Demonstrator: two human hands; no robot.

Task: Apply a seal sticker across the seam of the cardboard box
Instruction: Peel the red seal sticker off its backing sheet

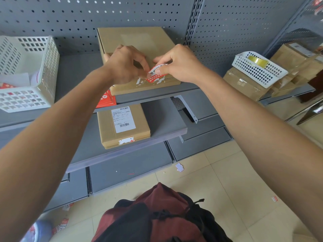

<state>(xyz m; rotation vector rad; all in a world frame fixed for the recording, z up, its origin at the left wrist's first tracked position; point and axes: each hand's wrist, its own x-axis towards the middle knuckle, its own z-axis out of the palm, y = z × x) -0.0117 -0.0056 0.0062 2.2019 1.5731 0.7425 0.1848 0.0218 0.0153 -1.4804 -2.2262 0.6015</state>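
Observation:
A flat brown cardboard box point(136, 39) lies on the upper grey shelf, its front edge marked with torn white sticker remains. A red and white seal sticker point(156, 74) sits at that front edge, its lower part on the box and its upper part curled up. My left hand point(124, 65) pinches the sticker's left side with thumb and forefinger. My right hand point(181, 64) pinches its upper right part. Both hands rest over the near half of the box lid.
A white basket point(47, 67) with papers stands at the left, red sticker sheets point(106, 100) beside it. A second labelled box point(122, 126) lies on the lower shelf point(166, 123). At the right, a small white basket point(258, 70) with tape rests on cardboard boxes point(244, 84).

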